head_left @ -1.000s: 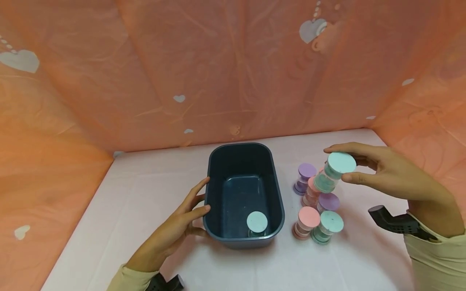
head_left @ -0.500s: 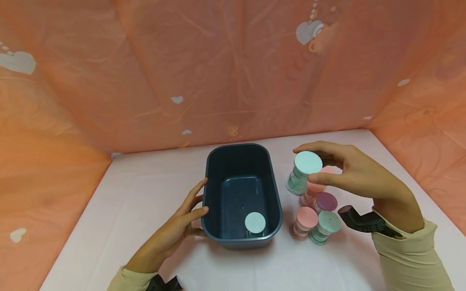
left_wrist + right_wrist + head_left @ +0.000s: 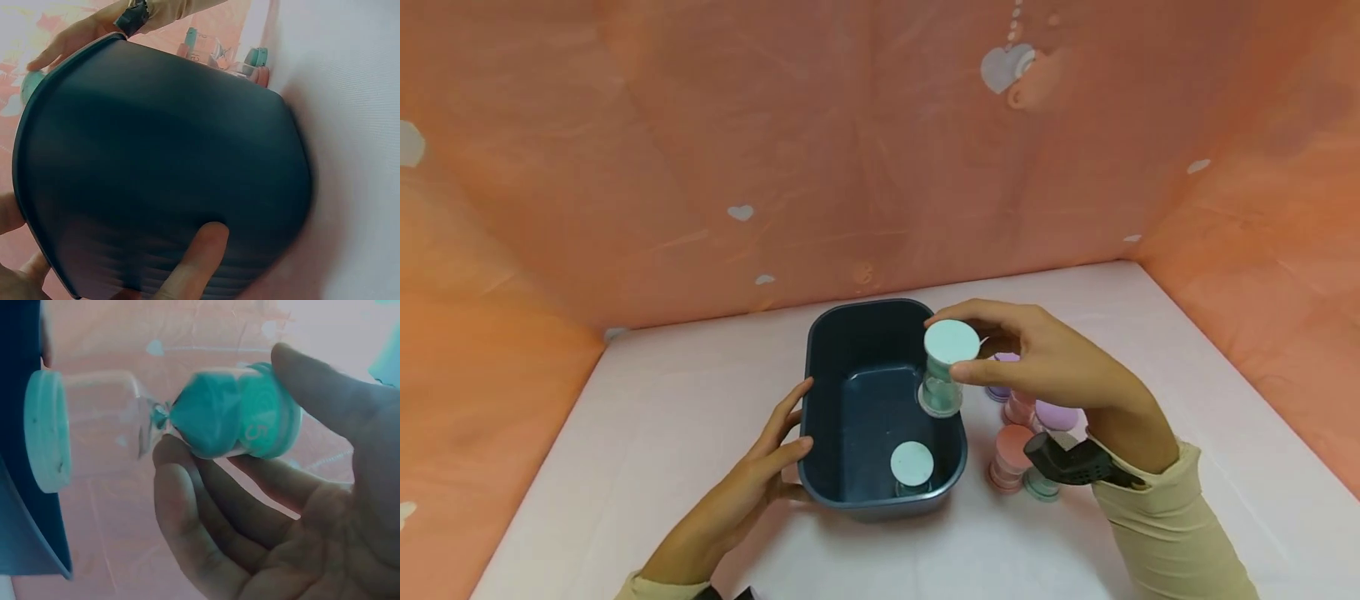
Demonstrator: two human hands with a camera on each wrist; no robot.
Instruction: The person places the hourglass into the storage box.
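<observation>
Mint-green sand timer [image 3: 940,390] in right hand [image 3: 1047,354], between thumb and curled fingers, just right of frame centre, by right rim of dark-blue bin [image 3: 865,333]. With left hand [image 3: 758,468] spread against left wall, clear the rim, lower gently beside other timer [image 3: 912,463].

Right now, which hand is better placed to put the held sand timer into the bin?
Probably the right hand: it grips the sand timer near the right rim of the bin. The left hand only touches the bin's left side.

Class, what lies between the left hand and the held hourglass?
In the head view, the open dark bin lies between left hand and hourglass.
</observation>
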